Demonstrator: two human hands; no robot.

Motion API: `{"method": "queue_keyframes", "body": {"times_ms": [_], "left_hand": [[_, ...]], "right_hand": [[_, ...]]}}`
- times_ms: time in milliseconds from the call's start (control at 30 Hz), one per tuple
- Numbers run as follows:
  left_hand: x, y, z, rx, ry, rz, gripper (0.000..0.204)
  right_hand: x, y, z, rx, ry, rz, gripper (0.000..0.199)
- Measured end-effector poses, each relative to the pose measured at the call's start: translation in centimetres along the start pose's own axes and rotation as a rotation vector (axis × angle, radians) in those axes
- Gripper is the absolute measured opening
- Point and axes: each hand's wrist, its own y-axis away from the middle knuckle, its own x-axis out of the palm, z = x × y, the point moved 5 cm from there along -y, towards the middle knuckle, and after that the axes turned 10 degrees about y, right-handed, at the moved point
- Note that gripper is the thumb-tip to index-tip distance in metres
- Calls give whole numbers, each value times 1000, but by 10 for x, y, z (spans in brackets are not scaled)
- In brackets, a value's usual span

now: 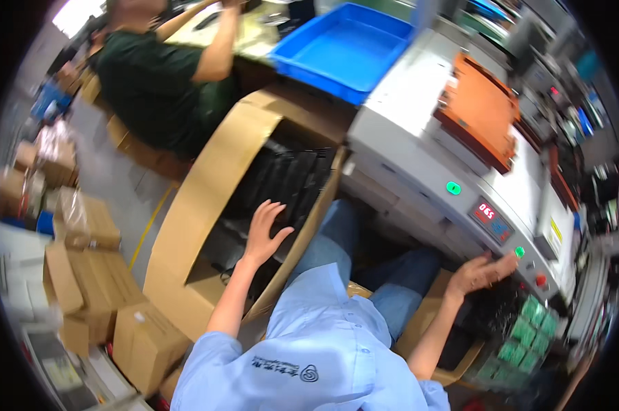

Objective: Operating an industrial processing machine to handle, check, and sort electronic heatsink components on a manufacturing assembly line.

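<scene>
Left of centre, black flat parts (pixel 289 181) in the tall brown cardboard box (pixel 206 205) are reached for by the open-fingered left hand (pixel 265 229); the right hand (pixel 480 272), fingers spread and holding nothing, is stretched to the grey machine's green button (pixel 520 251).

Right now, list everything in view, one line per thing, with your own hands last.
Large open brown cardboard box: one, left of the knees, holding black parts.
Black flat parts: a row, count unclear, inside that box.
Grey-white machine with lit green buttons and a red display: one, right.
Orange plate: one, on top of the machine.
Blue plastic tray: one, top centre.
Small brown cardboard boxes: several, on the floor, left.
Green circuit boards: several, lower right.
Co-worker in dark green shirt: one, upper left.
Left hand: open, over the black parts.
Right hand: open, at the machine's front edge.
</scene>
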Motion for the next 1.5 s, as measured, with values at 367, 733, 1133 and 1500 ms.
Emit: {"method": "queue_keyframes", "body": {"times_ms": [367, 733, 1133, 1500], "left_hand": [[-8, 9, 35, 54, 39, -269, 16], [-22, -9, 29, 94, -179, -265, 49], [-62, -36, 51, 83, -81, -308, 36], [-61, -14, -132, 386, 164, -248, 34]], "right_hand": [[-57, -9, 0, 138, -404, 281, 37], [-51, 68, 31, 142, -642, 432, 24], [-40, 93, 74, 39, -764, 566, 27], [-39, 73, 103, 889, -1576, 1367, 47]]}}
